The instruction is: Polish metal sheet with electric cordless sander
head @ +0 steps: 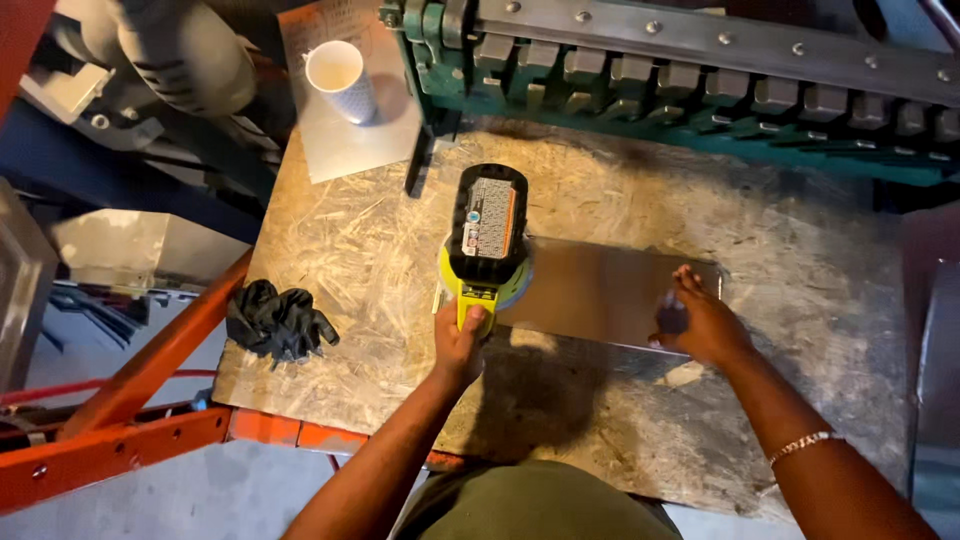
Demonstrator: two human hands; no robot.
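The left hand (459,345) was clamped around the handle of a yellow-green cordless sander (487,243), fingers wrapped tight at the tool's 6 o'clock end. The sander stood on the left edge of a flat metal sheet (600,290), its black battery pack facing up and pointing toward 12 o'clock. The right hand (700,322) lay flat on the sheet's right end, at about 3 o'clock from the sander, fingers spread apart and pressing down, gripping nothing. A thin bracelet (803,445) circled that wrist.

The sheet rested near the middle of a chipboard worktop (350,250). At 9 o'clock from the left hand, a crumpled pair of black gloves (277,320) lay near the worktop's left edge, well apart from the sander. At 11 o'clock, on the far left corner, a white paper cup (340,80) stood on a pale sheet of paper (350,140). Across the 12 o'clock side ran a green metal bending machine (700,80) with a row of grey blocks. An orange steel frame (130,400) showed beyond the worktop at 8 o'clock.
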